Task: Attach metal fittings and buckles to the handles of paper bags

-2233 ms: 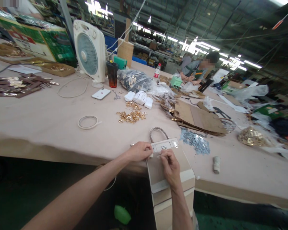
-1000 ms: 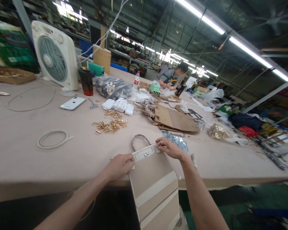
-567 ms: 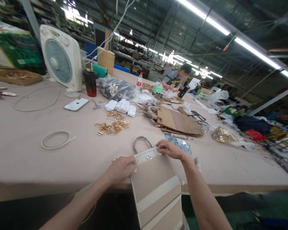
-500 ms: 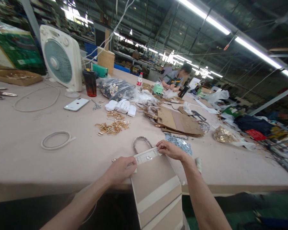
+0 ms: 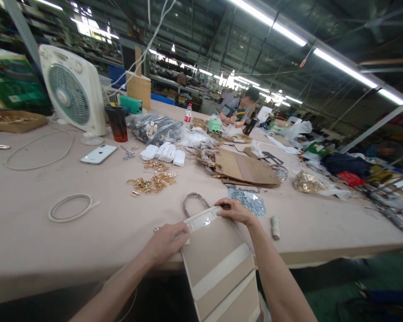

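Observation:
A beige bag panel [image 5: 218, 250] hangs over the front table edge, its upper end resting on the tabletop. Along its top runs a pale strip with a small shiny metal piece [image 5: 206, 221] in the middle. Beyond that strip lies a wrapped loop handle [image 5: 195, 197]. My left hand [image 5: 169, 241] is closed on the strip's left corner, fingers curled. My right hand [image 5: 234, 211] pinches the top edge near the right corner. Small gold hardware pieces [image 5: 152, 182] lie in a pile past the left hand, and flat grey-blue pieces [image 5: 246, 200] lie beyond the right.
On the left are a roll of tape [image 5: 70, 208], a phone [image 5: 98, 154], a fan [image 5: 72, 89] and a dark cup [image 5: 117, 123]. Brown bag panels [image 5: 245, 167] are stacked ahead. A thread spool [image 5: 275, 227] stands right. A co-worker [image 5: 237, 109] sits at the far side.
The view has shifted slightly, so the table things appear lower and further left. Both hands keep their grip on the panel's top edge; the right-hand fingers have curled a little more.

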A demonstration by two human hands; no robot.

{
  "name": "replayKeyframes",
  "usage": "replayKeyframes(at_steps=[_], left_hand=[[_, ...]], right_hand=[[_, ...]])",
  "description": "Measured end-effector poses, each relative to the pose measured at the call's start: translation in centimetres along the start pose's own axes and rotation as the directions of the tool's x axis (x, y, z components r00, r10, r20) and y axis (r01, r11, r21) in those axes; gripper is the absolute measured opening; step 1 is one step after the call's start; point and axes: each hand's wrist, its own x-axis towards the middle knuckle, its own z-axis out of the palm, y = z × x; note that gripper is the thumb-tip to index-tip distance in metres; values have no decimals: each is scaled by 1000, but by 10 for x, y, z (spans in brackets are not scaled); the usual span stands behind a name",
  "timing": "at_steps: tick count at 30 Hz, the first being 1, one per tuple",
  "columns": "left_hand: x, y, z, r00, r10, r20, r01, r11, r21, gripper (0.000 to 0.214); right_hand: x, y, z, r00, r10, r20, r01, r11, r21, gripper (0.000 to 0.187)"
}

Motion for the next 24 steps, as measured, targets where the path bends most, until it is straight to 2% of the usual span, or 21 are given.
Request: replayKeyframes(at_steps=[4, 8, 10, 11, 13, 15, 16, 17, 20, 22, 24], left_hand=[[0, -3, 2, 1000, 5, 12, -5, 999, -32, 30], [-2, -5, 1, 1000, 24, 17, -21, 991, -136, 28], [-5, -4, -1, 999, 21, 32, -15, 985, -174, 28], [-6, -3, -3, 999, 14, 45, -5, 983, -184, 28], [-9, -3, -6, 997, -3, 80, 19, 980, -196, 33], [-10, -4, -10, 992, -10, 125, 38, 975, -219, 40], [-11, -4, -12, 988, -8, 152, 44, 970, -238, 48], [-11, -5, -14, 984, -3, 176, 49, 965, -258, 60], [-12, -6, -19, 978, 19, 207, 40, 959, -279, 94], [-12, -8, -20, 981, 34, 189, 11, 972, -235, 99], [-12, -10, -19, 987, 58, 150, -31, 983, -181, 98]], right_hand=[[5, 7, 12, 986, -7, -169, -2, 998, -56, 32], [3, 11, 28, 960, -25, -278, 9, 998, -57, 32], [-1, 11, 35, 930, -68, -361, 34, 994, -100, 34], [-4, 9, 39, 900, -110, -422, 53, 988, -145, 34], [-9, -1, 46, 798, -224, -559, 92, 963, -255, 34], [-15, -19, 58, 716, -329, -616, 144, 933, -331, 30], [-19, -32, 65, 712, -365, -600, 182, 921, -345, 27], [-24, -45, 74, 737, -392, -551, 224, 911, -347, 24], [-39, -82, 106, 847, -451, -281, 356, 874, -330, 18], [-44, -96, 128, 870, -474, -134, 404, 843, -354, 18], [-46, -101, 145, 885, -462, -54, 400, 814, -422, 20]])
